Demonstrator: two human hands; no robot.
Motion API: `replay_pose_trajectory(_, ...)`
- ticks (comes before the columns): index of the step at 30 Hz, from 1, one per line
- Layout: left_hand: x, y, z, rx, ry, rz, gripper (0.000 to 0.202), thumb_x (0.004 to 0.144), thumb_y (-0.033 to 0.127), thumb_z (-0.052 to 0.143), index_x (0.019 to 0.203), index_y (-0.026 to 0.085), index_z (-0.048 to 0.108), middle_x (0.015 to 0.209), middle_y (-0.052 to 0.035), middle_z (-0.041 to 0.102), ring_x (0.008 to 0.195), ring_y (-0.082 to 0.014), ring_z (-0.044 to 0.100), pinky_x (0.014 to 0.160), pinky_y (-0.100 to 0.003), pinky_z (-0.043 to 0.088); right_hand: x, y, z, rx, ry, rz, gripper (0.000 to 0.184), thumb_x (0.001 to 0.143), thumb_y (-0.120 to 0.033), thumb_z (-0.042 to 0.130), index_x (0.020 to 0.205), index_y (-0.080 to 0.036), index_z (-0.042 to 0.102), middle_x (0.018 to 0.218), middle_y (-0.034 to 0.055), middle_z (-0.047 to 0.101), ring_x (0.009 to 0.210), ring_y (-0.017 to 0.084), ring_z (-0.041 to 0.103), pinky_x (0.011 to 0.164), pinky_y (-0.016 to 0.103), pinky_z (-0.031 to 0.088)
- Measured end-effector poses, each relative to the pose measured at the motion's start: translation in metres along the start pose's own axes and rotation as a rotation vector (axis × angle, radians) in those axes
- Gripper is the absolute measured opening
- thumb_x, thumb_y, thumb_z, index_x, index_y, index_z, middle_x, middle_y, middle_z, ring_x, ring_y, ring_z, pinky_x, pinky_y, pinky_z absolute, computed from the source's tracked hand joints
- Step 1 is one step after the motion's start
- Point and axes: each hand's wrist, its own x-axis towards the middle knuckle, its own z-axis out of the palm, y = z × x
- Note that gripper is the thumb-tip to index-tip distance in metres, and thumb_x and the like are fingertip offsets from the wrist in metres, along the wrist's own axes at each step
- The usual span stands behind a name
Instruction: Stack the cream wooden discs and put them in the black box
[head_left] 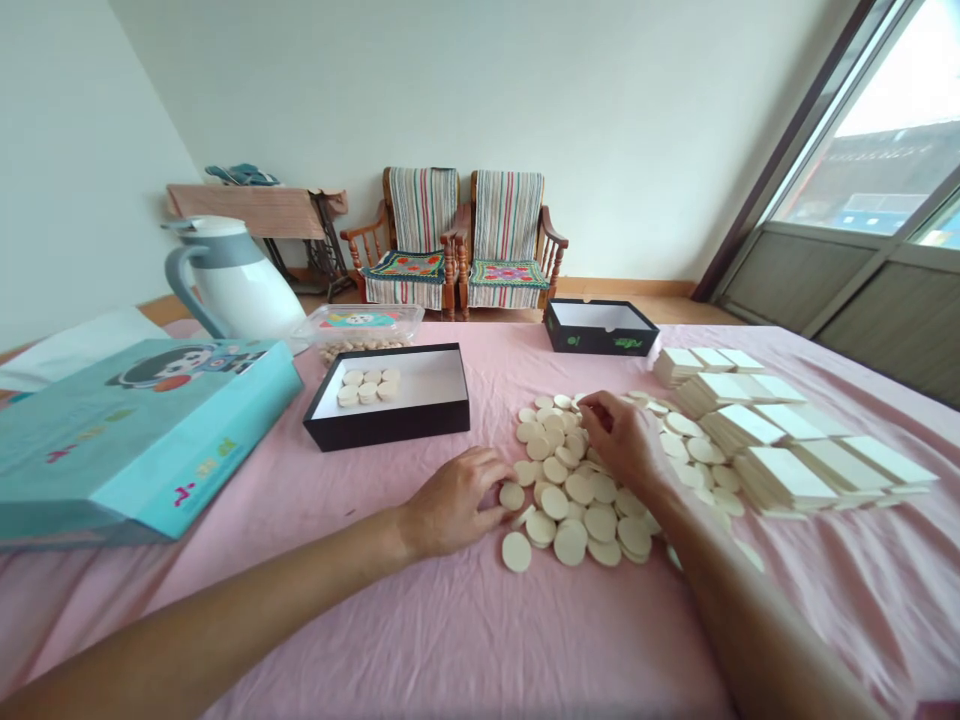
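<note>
A heap of pale, round wooden discs (pixel 570 543) lies spread on the pink tablecloth in front of me. At its left edge my left hand (pixel 454 505) has thumb and fingers closed about a wooden disc (pixel 511 496). Over the far part of the heap, my right hand (pixel 626 440) points its fingertips down, pressed together among the discs. What those fingers pinch is hidden. To the left of the heap stands a black box with a white inside (pixel 431 385), holding short stacks of discs (pixel 367 386) in rows at its left end.
Stacks of pale rectangular cards (pixel 795 475) stand in rows at the right. Farther back sits a second black box (pixel 602 340). A clear tub (pixel 365 345) of small tan pieces, a white and grey jug (pixel 244 280) and a turquoise box (pixel 142 445) occupy the left.
</note>
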Motion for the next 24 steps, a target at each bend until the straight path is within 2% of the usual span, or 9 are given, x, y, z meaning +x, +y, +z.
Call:
replay_pose_trajectory(6, -0.001, -0.004, -0.004, -0.015, 0.025, -0.081, 0.015, 0.071, 0.011, 0.059, 0.084, 0.017, 0.060, 0.080, -0.0017, 0.057, 0.076, -0.0152, 0.053, 0.069, -0.026, 0.043, -0.004, -0.005, 0.001, 0.018, -0.009, -0.012, 0.018, 0.082, -0.030, 0.051, 0.083, -0.019, 0.065, 0.062, -0.0007, 0.064, 0.053, 0.012, 0.054, 0.054, 0.022, 0.035)
replay_pose_trajectory(12, -0.008, -0.014, -0.018, 0.103, 0.053, -0.236, 0.018, 0.068, 0.012, 0.058, 0.085, 0.018, 0.059, 0.082, -0.0020, 0.055, 0.077, -0.0165, 0.053, 0.067, -0.027, 0.042, -0.006, -0.010, 0.000, 0.029, 0.017, -0.051, 0.016, 0.083, -0.028, 0.051, 0.082, -0.019, 0.063, 0.060, -0.0009, 0.062, 0.053, 0.012, 0.054, 0.054, 0.021, 0.036)
replay_pose_trajectory(15, -0.006, -0.008, -0.018, 0.129, 0.081, -0.192, 0.018, 0.074, 0.016, 0.060, 0.092, 0.019, 0.061, 0.089, -0.0033, 0.056, 0.085, -0.0183, 0.053, 0.075, -0.030, 0.042, -0.008, -0.013, 0.005, 0.022, 0.033, -0.091, 0.014, 0.083, -0.025, 0.050, 0.084, -0.019, 0.063, 0.064, 0.0000, 0.062, 0.055, 0.012, 0.053, 0.056, 0.022, 0.037)
replay_pose_trajectory(18, 0.003, 0.000, -0.011, 0.125, 0.032, -0.086, 0.018, 0.078, 0.020, 0.062, 0.095, 0.019, 0.061, 0.094, -0.0044, 0.058, 0.093, -0.0204, 0.052, 0.083, -0.033, 0.042, -0.012, -0.016, 0.010, 0.029, 0.005, -0.140, 0.015, 0.084, -0.023, 0.048, 0.085, -0.019, 0.062, 0.069, 0.0015, 0.062, 0.059, 0.013, 0.053, 0.059, 0.023, 0.038)
replay_pose_trajectory(21, 0.016, 0.001, -0.002, 0.123, 0.002, -0.055, 0.021, 0.077, 0.025, 0.066, 0.096, 0.018, 0.062, 0.095, -0.0055, 0.060, 0.094, -0.0219, 0.053, 0.084, -0.034, 0.042, -0.013, -0.017, 0.014, 0.050, -0.024, -0.163, 0.016, 0.084, -0.021, 0.047, 0.086, -0.018, 0.062, 0.074, 0.0034, 0.063, 0.063, 0.014, 0.055, 0.061, 0.024, 0.040)
replay_pose_trajectory(24, 0.025, -0.005, 0.005, 0.103, 0.010, -0.054, 0.016, 0.076, 0.021, 0.065, 0.092, 0.018, 0.063, 0.091, -0.0051, 0.060, 0.091, -0.0208, 0.054, 0.081, -0.033, 0.043, -0.013, -0.014, 0.015, 0.061, -0.017, -0.146, 0.016, 0.084, -0.021, 0.047, 0.088, -0.018, 0.062, 0.076, 0.0039, 0.063, 0.064, 0.014, 0.055, 0.062, 0.024, 0.040)
